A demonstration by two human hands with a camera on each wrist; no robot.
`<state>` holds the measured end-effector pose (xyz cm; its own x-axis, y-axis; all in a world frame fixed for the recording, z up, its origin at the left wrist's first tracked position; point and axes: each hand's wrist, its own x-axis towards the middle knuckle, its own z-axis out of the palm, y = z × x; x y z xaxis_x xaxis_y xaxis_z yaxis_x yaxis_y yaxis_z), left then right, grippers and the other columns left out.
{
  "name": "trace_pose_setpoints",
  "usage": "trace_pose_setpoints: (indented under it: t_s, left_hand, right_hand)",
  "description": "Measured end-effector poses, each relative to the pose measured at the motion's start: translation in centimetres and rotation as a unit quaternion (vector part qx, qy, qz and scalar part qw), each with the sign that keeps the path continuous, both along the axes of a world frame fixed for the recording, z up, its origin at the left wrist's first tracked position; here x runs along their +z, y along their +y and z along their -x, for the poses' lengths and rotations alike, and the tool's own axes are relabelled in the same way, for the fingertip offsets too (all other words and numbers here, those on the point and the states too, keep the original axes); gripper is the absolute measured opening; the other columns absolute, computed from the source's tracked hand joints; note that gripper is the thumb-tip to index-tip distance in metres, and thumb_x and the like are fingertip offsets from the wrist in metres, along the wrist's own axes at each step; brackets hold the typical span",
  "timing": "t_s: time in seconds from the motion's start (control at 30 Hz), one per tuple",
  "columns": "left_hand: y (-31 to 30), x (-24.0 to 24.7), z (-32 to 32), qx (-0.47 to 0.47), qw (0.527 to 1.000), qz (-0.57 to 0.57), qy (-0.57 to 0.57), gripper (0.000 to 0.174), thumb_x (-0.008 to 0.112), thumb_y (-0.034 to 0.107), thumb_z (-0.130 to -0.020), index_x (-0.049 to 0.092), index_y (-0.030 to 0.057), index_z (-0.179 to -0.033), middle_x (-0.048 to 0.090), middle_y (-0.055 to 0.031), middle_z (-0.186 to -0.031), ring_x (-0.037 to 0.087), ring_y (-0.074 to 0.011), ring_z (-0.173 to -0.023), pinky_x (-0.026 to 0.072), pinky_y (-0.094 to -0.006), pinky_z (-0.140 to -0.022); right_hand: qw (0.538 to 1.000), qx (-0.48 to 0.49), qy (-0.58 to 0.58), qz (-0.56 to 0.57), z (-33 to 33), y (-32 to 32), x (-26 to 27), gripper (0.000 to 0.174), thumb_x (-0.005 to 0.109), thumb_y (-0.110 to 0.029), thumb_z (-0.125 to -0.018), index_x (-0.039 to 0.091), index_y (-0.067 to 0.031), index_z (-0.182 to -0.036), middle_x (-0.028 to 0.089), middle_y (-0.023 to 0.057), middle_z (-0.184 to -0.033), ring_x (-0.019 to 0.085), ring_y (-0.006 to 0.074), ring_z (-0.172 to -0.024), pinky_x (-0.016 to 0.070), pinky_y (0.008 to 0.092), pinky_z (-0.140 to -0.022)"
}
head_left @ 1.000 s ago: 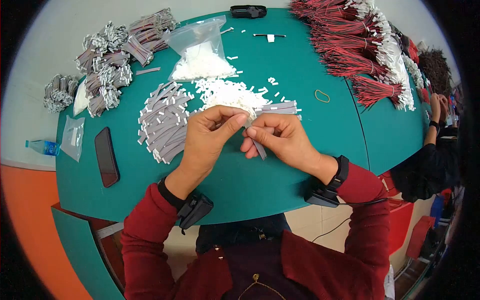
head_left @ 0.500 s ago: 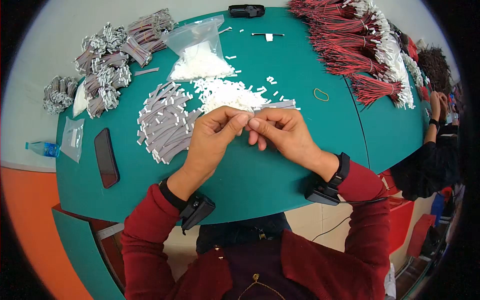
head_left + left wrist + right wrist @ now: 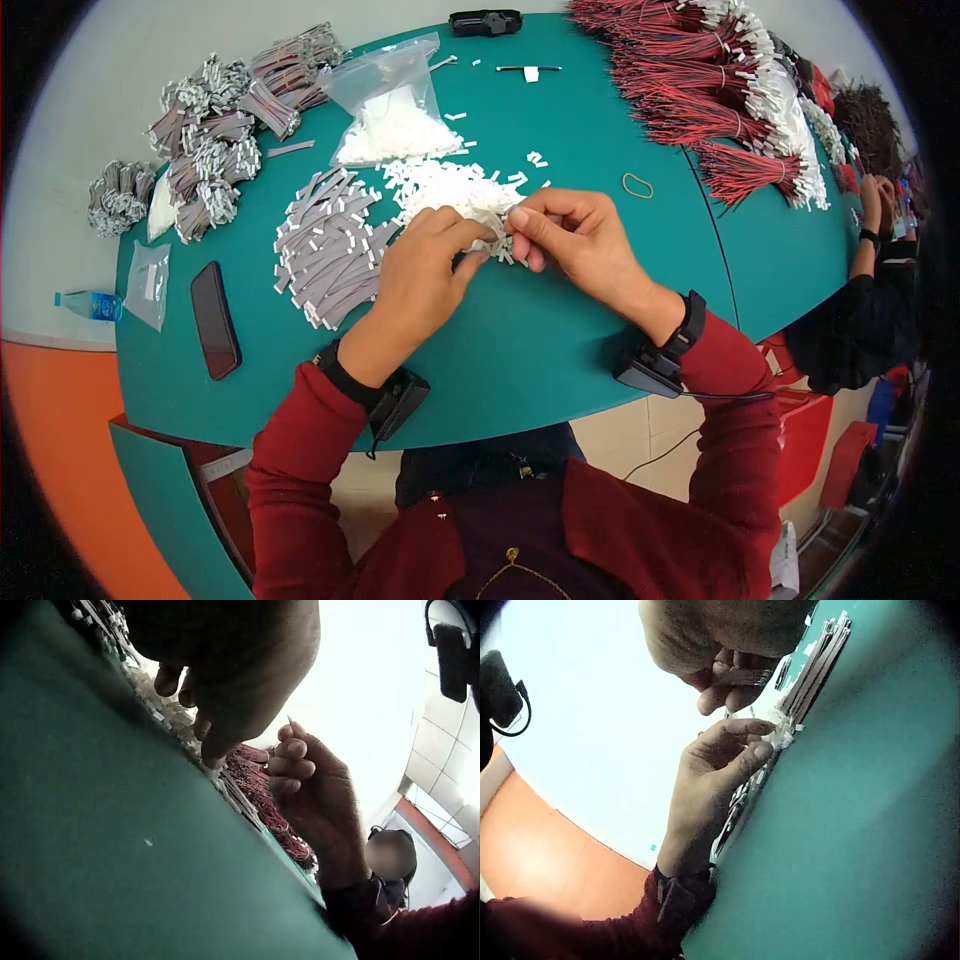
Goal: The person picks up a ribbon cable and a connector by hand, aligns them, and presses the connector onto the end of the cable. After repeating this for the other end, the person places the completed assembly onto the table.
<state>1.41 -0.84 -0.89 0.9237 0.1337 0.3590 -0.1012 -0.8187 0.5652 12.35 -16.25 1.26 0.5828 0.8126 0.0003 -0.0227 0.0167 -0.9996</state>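
Observation:
Over the near edge of the loose white connectors (image 3: 445, 188), the left hand (image 3: 422, 272) reaches down, its thumb and forefinger slightly apart among the pieces. The left hand (image 3: 705, 787) also shows in the right wrist view, fingertips at the white pieces; whether it holds one cannot be told. Close beside it the right hand (image 3: 590, 245) is raised, thumb against forefinger. The right wrist view shows a short grey flat cable (image 3: 748, 677) with comb-like wire ends in the right hand (image 3: 724, 637). A small pointed tip rises from the right hand (image 3: 319, 787) in the left wrist view.
Grey cables with white ends (image 3: 330, 250) lie left of the connectors. Behind stands a clear bag (image 3: 395, 125) of white pieces. Bundled grey cables (image 3: 212, 150) and a phone (image 3: 215, 320) are at left, red-black wire bundles (image 3: 700, 110) and a rubber band (image 3: 637, 186) at right.
The hands, fingertips together before, have parted. The left hand has turned down onto the white connectors and its thumb and forefinger have spread; the right has shifted slightly up and right.

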Motion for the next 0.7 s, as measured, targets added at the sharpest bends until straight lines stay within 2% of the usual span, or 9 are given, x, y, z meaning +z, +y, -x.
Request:
trace_pose_setpoints:
  t_s: [0.13,0.33,0.43,0.53,0.63,0.7]
  left_hand:
    - [0.3,-0.4,-0.2,0.001,0.998,-0.059,-0.002,0.015,0.067,0.007,-0.07,0.061,0.0093,-0.084,0.052,-0.0052,-0.079,0.054,-0.025,-0.078,0.0445,-0.0367,-0.064]
    - [0.3,-0.5,-0.3,-0.005,0.997,-0.074,-0.019,0.014,0.067,0.006,-0.071,0.058,0.0078,-0.082,0.052,-0.0061,-0.079,0.053,-0.0254,-0.078,0.0445,-0.0364,-0.063]
    - [0.1,-0.2,-0.2,-0.004,0.998,-0.054,-0.021,0.016,0.066,0.001,-0.068,0.06,0.0054,-0.083,0.054,-0.0095,-0.078,0.053,-0.0289,-0.078,0.0433,-0.0368,-0.066]
    - [0.4,0.0,-0.1,0.0,0.999,-0.035,-0.03,0.013,0.066,0.002,-0.071,0.06,0.0042,-0.082,0.058,-0.0064,-0.079,0.056,-0.0222,-0.075,0.0434,-0.0328,-0.065]
    - [0.6,0.5,0.3,0.027,0.974,0.221,0.029,0.01,0.066,0.004,-0.077,0.058,0.0029,-0.083,0.061,-0.0037,-0.082,0.056,-0.0131,-0.074,0.0438,-0.0269,-0.066]
    - [0.6,0.4,0.2,-0.007,0.917,0.398,0.022,0.011,0.066,0.005,-0.079,0.057,0.0025,-0.085,0.06,-0.002,-0.078,0.055,-0.0098,-0.07,0.0434,-0.0238,-0.065]
  right_hand:
    - [1.0,0.008,0.0,-0.022,-0.1,0.1,-0.8,0.018,0.056,-0.018,-0.09,0.063,-0.0019,-0.084,0.061,0.0,-0.067,0.051,0.0033,-0.054,0.0368,0.016,-0.046]
    - [1.0,0.011,-0.016,-0.005,0.0,0.1,-0.5,0.019,0.055,-0.017,-0.091,0.063,-0.0011,-0.084,0.061,0.0005,-0.066,0.052,0.0035,-0.054,0.0382,0.0164,-0.047]
    - [1.0,0.011,-0.015,-0.01,-0.1,0.1,-0.8,0.019,0.055,-0.017,-0.09,0.063,-0.0008,-0.084,0.061,0.0009,-0.067,0.052,0.0037,-0.054,0.0383,0.0165,-0.047]
    - [1.0,0.008,-0.014,-0.013,-0.1,0.1,-0.9,0.02,0.055,-0.017,-0.091,0.063,-0.0009,-0.084,0.061,0.001,-0.067,0.052,0.0039,-0.054,0.0383,0.0164,-0.047]
    - [1.0,0.013,-0.007,-0.018,0.0,0.1,-0.6,0.02,0.054,-0.018,-0.091,0.063,-0.0009,-0.084,0.061,0.0009,-0.066,0.052,0.0041,-0.054,0.0383,0.0165,-0.047]
    - [1.0,0.025,0.0,0.003,0.1,0.0,-0.1,0.02,0.054,-0.017,-0.091,0.063,-0.001,-0.083,0.061,0.0003,-0.066,0.052,0.0038,-0.054,0.0403,0.0174,-0.049]
